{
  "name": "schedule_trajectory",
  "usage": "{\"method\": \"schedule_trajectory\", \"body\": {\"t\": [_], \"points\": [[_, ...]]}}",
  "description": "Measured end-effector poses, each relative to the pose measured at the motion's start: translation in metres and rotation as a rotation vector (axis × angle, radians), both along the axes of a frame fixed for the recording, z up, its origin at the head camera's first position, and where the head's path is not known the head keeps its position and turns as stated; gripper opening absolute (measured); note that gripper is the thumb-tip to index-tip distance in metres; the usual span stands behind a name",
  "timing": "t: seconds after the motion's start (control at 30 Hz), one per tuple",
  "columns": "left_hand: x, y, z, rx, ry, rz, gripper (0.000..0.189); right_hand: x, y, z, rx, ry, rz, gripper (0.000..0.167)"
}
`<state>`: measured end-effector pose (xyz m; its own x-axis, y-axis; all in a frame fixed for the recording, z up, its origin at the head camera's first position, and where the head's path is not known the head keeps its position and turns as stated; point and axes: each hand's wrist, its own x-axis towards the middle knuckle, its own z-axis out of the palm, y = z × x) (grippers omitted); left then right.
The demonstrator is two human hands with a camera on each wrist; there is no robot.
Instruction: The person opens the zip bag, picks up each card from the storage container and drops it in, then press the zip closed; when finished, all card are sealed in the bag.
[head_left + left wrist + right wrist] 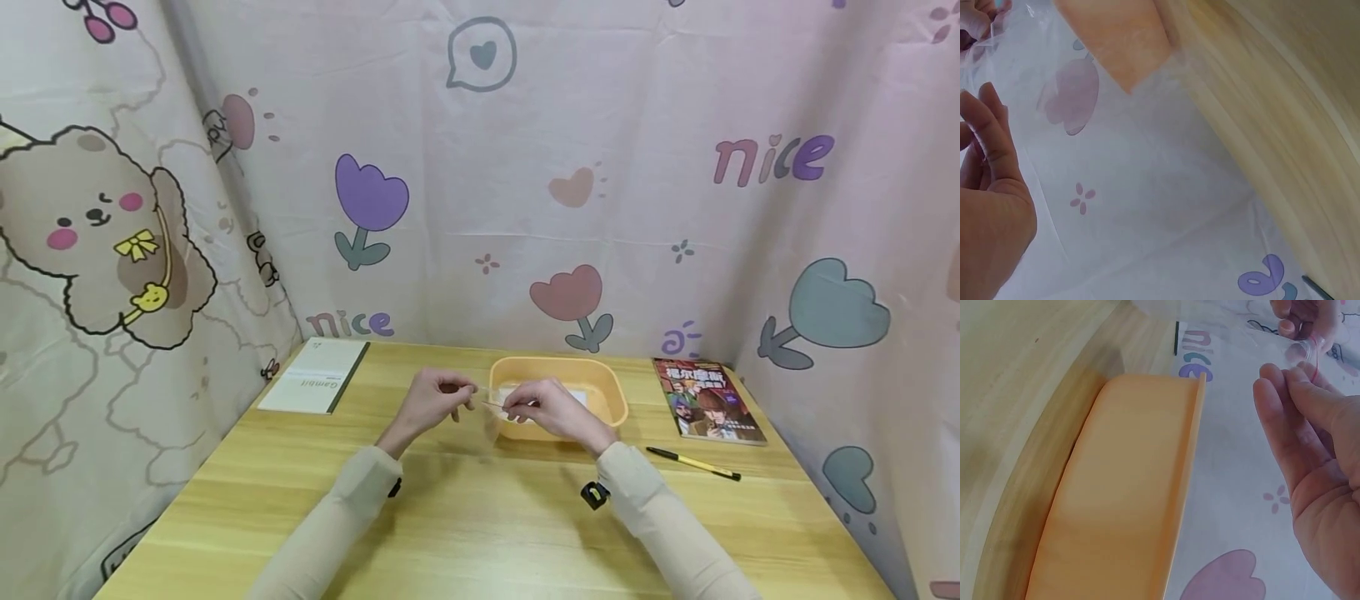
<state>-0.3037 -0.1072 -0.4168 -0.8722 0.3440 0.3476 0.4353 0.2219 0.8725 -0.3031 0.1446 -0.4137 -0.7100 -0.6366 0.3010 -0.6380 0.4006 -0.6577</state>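
Note:
A clear plastic bag (486,432) with a thin red line along its mouth hangs between my hands, above the table by the tray's near left corner. My left hand (433,398) pinches one side of the mouth between thumb and fingertips. On the other side, my right hand (551,407) pinches the red-lined edge; in the right wrist view its thumb and index finger (1300,394) meet at that edge. The bag's film (1222,331) is see-through, so its lower outline is hard to make out.
Behind the right hand stands a yellow-orange plastic tray (615,392) with something white inside. A white notebook (315,377) lies at the back left. To the right are a comic-style magazine (708,400) and a black-and-yellow pen (693,463). A printed curtain (480,208) borders the wooden table (480,533).

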Motion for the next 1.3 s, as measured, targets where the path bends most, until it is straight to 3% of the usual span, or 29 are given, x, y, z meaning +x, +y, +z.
{"method": "schedule_trajectory", "body": {"t": [0.23, 0.4, 0.6, 0.73, 0.93, 1.07, 1.3], "points": [[0.0, -0.005, 0.009, -0.1, -0.003, 0.055, 0.012, -0.001, -0.001, 0.0, -0.022, 0.12, 0.003, 0.013], [0.002, -0.006, 0.015, -0.104, -0.077, 0.095, 0.017, -0.003, -0.005, -0.003, -0.055, 0.212, 0.007, 0.014], [0.002, -0.006, 0.018, -0.097, -0.101, 0.175, 0.016, -0.002, -0.015, -0.004, -0.034, 0.317, 0.003, 0.019], [0.001, -0.008, 0.016, -0.108, -0.112, 0.164, 0.007, -0.004, -0.019, -0.005, -0.037, 0.369, -0.027, 0.019], [-0.001, -0.014, 0.017, -0.094, -0.115, 0.146, 0.016, -0.009, -0.023, -0.008, -0.044, 0.462, -0.088, 0.02], [-0.004, -0.017, 0.019, -0.067, -0.107, 0.17, 0.019, -0.014, -0.03, -0.007, -0.05, 0.532, -0.138, 0.02], [-0.006, -0.022, 0.023, -0.046, -0.091, 0.223, 0.022, -0.021, -0.042, -0.006, -0.131, 0.476, -0.213, 0.019]]}}
